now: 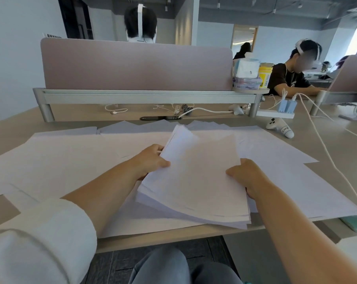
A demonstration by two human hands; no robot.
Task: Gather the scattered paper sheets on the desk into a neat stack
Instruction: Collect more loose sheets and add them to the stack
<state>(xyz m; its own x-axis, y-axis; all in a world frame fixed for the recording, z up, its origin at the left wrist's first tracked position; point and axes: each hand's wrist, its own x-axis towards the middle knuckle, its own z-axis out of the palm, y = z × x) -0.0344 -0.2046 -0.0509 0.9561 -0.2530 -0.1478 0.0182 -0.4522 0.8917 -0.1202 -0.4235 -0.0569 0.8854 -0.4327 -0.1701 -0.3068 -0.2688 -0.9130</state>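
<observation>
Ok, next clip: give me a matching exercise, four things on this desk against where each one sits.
Things:
1 paper bundle
2 white controller
3 yellow tub
4 green phone

Places:
A on the small shelf at the right end of the divider
B gripped by the left hand and the right hand
C at the near right edge of the desk
D beyond the spread sheets, near the power strip

Pairs: 1-B, 2-D, 3-A, 4-C
</observation>
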